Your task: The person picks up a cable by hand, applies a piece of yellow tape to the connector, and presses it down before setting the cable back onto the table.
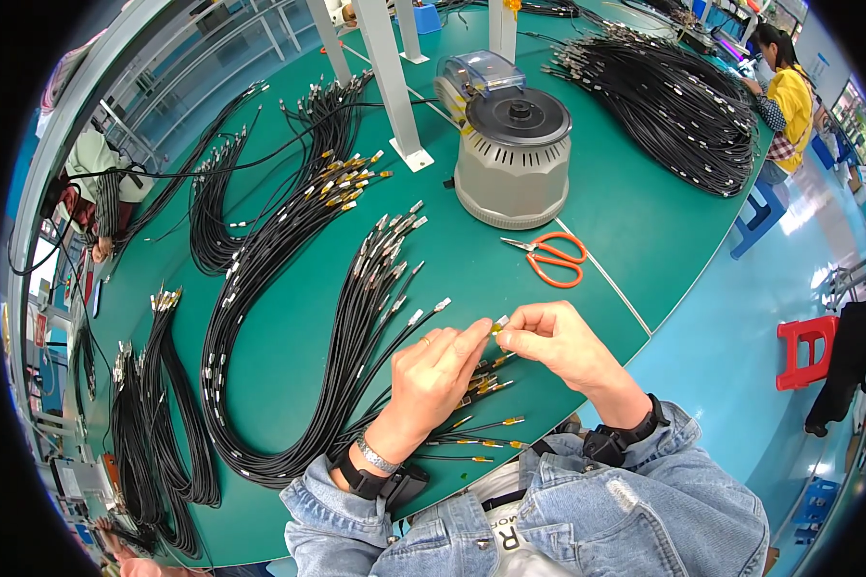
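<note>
My left hand (436, 373) and my right hand (560, 348) meet over the near side of the green table. Between their fingertips is the end of a black cable with a bit of yellow tape (497, 328). The thumb and forefinger of my right hand pinch it, and the fingers of my left hand are pressed together around it. Beneath my left hand lie several cable ends with yellow bands (489, 387). They belong to a long curved bundle of black cables (260, 460). Just beyond my right hand are orange-handled scissors (555, 260).
A grey round tape dispenser (513, 163) stands past the scissors, beside a white metal post (392, 87). More black cable bundles lie at the left and at the far right (669, 111). A person in yellow (792, 111) works there. A red stool (806, 352) stands on the blue floor.
</note>
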